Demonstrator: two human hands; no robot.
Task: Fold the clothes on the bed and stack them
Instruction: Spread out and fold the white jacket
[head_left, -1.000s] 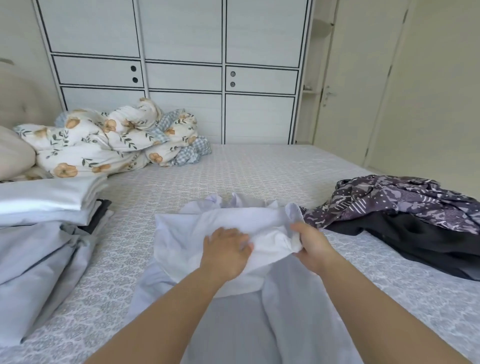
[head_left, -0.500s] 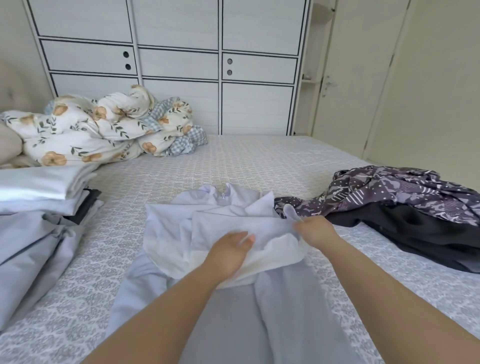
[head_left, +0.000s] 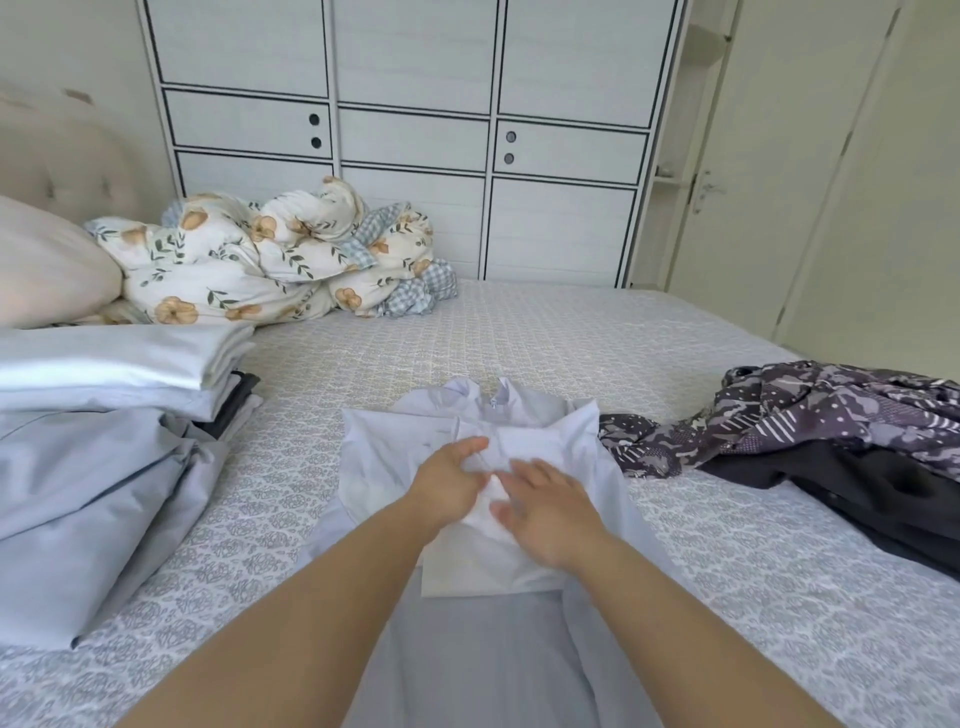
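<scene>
At frame centre, one white garment (head_left: 395, 457) lies on the bed (head_left: 519, 338); two hands, left hand (head_left: 451, 487) and right hand (head_left: 540, 512), press it, fingers seemingly straight. One folded stack (head_left: 119, 364) sits left, one patterned heap (head_left: 810, 415) right.

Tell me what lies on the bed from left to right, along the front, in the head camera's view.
Stack of folded pale blue linens → white garment under the left hand and right hand → patterned purple garment on a black garment.
</scene>
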